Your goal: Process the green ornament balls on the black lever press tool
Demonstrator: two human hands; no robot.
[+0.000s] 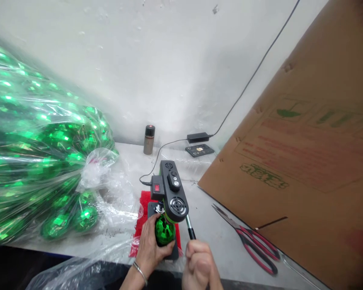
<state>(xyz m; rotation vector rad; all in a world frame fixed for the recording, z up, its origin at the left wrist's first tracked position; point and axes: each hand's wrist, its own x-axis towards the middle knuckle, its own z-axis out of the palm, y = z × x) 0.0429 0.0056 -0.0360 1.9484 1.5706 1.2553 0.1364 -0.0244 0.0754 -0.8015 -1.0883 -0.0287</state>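
Observation:
A shiny green faceted ball point(165, 231) sits under the front end of a small black machine point(173, 189) with a red switch on its side. My left hand point(149, 243) is wrapped round the ball's left and lower side, thumb at its front. My right hand point(199, 262) is closed at the black grip of the machine's metal lever point(189, 227), which slants down on the right. The machine's dark base stands on a red cloth point(145, 201). What lies between the ball's top and the machine head is hidden.
A clear bag of green balls point(42, 153) fills the left. Behind the machine are a small bottle point(149, 140), a black adapter point(198, 137) with a cable, and a phone point(199, 150). Red-handled scissors point(254, 245) lie right, beside a large cardboard box point(290, 153).

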